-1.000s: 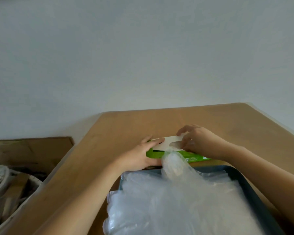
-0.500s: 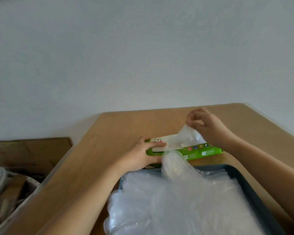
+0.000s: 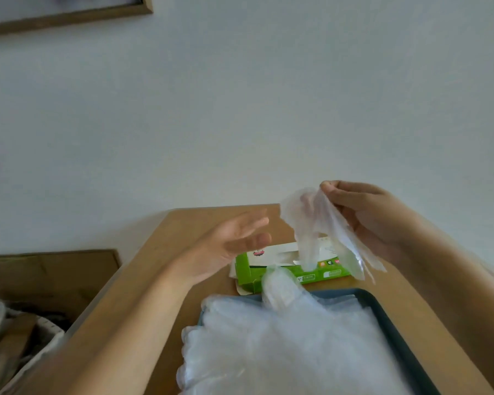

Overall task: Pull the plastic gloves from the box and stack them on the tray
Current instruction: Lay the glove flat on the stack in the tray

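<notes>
One glove (image 3: 317,223) hangs pinched by the right hand (image 3: 368,220), left hand (image 3: 234,243) spread open.

Thin clear plastic gloves (image 3: 320,223), glossy card box (image 3: 283,269), matt wood table (image 3: 188,232)

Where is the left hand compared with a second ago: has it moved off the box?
Yes. The left hand has lifted off the green box, which it was pressing, and now hovers open above the box's left end.
</notes>
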Demonstrator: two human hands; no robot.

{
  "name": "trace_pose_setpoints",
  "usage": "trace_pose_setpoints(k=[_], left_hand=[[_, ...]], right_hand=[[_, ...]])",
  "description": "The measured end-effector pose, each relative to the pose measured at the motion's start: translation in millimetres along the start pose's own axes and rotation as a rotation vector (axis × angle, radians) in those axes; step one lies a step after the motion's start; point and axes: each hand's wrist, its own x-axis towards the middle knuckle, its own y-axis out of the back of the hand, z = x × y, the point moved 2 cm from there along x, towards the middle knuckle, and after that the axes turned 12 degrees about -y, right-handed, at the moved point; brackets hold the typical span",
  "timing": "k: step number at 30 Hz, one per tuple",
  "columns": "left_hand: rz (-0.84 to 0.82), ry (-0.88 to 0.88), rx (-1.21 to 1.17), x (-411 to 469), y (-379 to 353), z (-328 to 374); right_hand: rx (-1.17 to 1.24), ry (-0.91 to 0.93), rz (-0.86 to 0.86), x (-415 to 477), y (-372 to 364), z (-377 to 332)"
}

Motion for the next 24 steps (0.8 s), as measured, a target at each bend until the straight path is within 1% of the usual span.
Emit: trace_pose_setpoints(k=[2, 5, 7, 9, 12, 13, 15, 17, 19, 20, 22, 24], left_hand=[[-0.023, -0.007, -0.072, -1.1, -12.0, 12.7], [-0.1, -0.048, -0.177, -9.5, -29.9, 22.6], [-0.088, -0.031, -0.299, -17.2, -37.0, 25.1], [0.007, 0.02, -0.432, -24.4, -42.4, 28.2], [0.234, 0.05, -0.452, -34.5, -38.0, 39.6], [0.275, 0.043, -0.439, -36.6, -35.9, 45.7], [0.304, 0.02, -0.367, -40.8, -37.3, 59.0], [0.323, -0.002, -0.3, -42.5, -42.6, 67.4], [0.366, -0.007, -0.241, -43.6, -49.0, 72.9], [0.391, -0.011, -0.215, -44.0, -51.9, 75.0], [0.435, -0.027, -0.156, -43.9, -53.4, 77.6], [0.442, -0.041, -0.1, -44.6, -56.1, 80.3]], right_hand=[[0.017, -0.052, -0.021, -16.0, -7.3, 0.8], [0.094, -0.129, -0.155, -36.7, -15.9, 8.2], [0.081, -0.148, -0.176, -47.5, -16.9, 11.7], [0.033, -0.15, -0.163, -57.4, -14.9, 11.1], [-0.023, -0.197, -0.122, -70.7, -7.9, 5.1], [-0.053, -0.229, -0.093, -72.7, -4.3, 5.6], [-0.2, -0.265, -0.023, -76.2, 0.7, 10.2], [-0.425, -0.214, 0.074, -79.7, -2.5, 12.6], [-0.668, -0.061, 0.181, -89.6, -12.5, 7.4], [-0.777, 0.033, 0.186, -96.9, -21.3, 2.7], [-0.987, 0.154, 0.119, -108.6, -43.8, -2.5], [-1.211, 0.282, 0.141, -108.6, -57.6, 1.0]])
